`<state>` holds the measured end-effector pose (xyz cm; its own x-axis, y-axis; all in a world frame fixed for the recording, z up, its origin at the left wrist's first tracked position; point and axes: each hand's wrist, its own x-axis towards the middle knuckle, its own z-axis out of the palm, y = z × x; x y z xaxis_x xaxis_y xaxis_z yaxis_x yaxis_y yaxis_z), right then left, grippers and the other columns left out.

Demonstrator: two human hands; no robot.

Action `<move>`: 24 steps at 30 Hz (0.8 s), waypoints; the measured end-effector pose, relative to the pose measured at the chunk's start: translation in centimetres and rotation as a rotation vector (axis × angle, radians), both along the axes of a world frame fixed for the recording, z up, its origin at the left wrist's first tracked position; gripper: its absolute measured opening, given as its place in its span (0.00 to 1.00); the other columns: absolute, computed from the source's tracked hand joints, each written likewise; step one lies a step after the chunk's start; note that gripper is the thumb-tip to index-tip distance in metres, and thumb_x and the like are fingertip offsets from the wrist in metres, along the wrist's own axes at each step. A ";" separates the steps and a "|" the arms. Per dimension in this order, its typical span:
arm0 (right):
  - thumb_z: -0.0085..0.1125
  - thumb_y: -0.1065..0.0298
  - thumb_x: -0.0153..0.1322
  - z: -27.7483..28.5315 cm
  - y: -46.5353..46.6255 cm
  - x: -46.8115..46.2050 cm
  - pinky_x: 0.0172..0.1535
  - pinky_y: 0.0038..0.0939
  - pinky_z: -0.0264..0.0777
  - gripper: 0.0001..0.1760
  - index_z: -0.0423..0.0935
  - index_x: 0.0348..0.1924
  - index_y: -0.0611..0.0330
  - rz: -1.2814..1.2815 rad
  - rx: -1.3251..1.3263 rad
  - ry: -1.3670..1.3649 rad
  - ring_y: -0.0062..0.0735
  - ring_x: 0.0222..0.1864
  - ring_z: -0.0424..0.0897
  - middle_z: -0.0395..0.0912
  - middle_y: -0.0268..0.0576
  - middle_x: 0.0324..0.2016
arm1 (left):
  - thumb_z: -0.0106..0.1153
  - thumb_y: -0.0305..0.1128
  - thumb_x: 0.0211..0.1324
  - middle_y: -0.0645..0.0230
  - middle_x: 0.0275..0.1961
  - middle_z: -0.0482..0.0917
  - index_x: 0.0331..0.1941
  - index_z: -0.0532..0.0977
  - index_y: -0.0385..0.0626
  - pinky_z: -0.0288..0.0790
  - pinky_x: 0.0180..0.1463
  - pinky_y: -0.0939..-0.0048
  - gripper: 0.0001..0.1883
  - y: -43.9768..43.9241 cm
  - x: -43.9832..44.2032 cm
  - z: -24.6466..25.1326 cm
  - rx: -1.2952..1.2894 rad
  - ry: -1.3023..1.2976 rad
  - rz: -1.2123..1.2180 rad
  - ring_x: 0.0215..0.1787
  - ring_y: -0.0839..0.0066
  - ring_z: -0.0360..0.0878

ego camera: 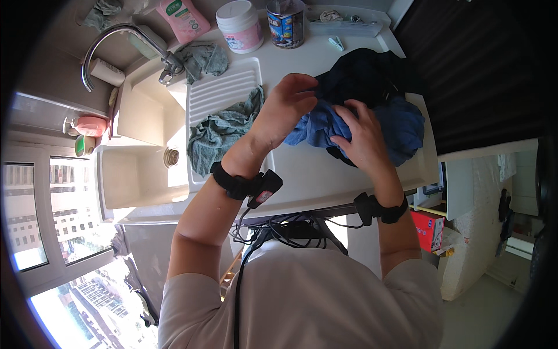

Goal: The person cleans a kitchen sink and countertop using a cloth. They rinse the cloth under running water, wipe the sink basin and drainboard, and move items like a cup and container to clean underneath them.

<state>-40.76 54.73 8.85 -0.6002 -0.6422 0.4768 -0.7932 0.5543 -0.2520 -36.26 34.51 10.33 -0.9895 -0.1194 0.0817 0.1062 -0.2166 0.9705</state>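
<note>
My right hand (364, 135) rests on a bunched blue cloth (320, 124), with a fold gathered between thumb and fingers. More of the blue cloth spreads to the right of that hand. Just left of the pile, my left hand (290, 102) hovers with bent fingers, thumb and fingertips apart and no cloth visible between them. Its fingertips are close to the edge of a dark cloth (366, 74), which lies heaped behind the blue one. A crumpled grey-green cloth (226, 128) lies under and beside my left forearm, across the ridged drainboard (224, 87).
A sink basin (130, 174) with a chrome faucet (122, 28) is at left. Along the back stand a pink bottle (185, 19), a white tub (239, 26), a dark canister (286, 24) and a clear tray (344, 28). A clothespin (336, 42) lies before them. Cables (287, 231) hang at my waist.
</note>
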 end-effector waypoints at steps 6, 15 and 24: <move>0.57 0.79 0.63 0.6 4.9 -4.9 0.52 0.39 0.73 0.14 0.79 0.41 0.60 -0.589 -0.143 -0.161 0.49 0.46 0.79 0.78 0.51 0.43 | 0.58 0.40 0.57 0.55 0.64 0.66 0.59 0.69 0.54 0.58 0.66 0.48 0.24 -8.3 8.6 -3.8 -1.352 -0.244 0.164 0.65 0.48 0.63; 0.56 0.72 0.67 3.6 -0.4 -0.4 0.64 0.49 0.59 0.33 0.61 0.65 0.55 -0.471 0.105 -0.035 0.57 0.68 0.55 0.55 0.54 0.66 | 0.43 0.63 0.60 0.61 0.75 0.47 0.70 0.55 0.63 0.42 0.70 0.35 0.36 -13.5 3.8 -12.0 -1.659 -0.159 0.005 0.74 0.44 0.45; 0.58 0.77 0.66 1.3 -3.1 4.8 0.60 0.39 0.64 0.26 0.67 0.57 0.59 -0.472 -0.134 -0.290 0.47 0.61 0.68 0.68 0.51 0.58 | 0.48 0.62 0.57 0.59 0.74 0.50 0.69 0.55 0.49 0.44 0.69 0.33 0.42 -19.9 -4.5 -10.9 -1.576 -0.290 -0.002 0.73 0.48 0.49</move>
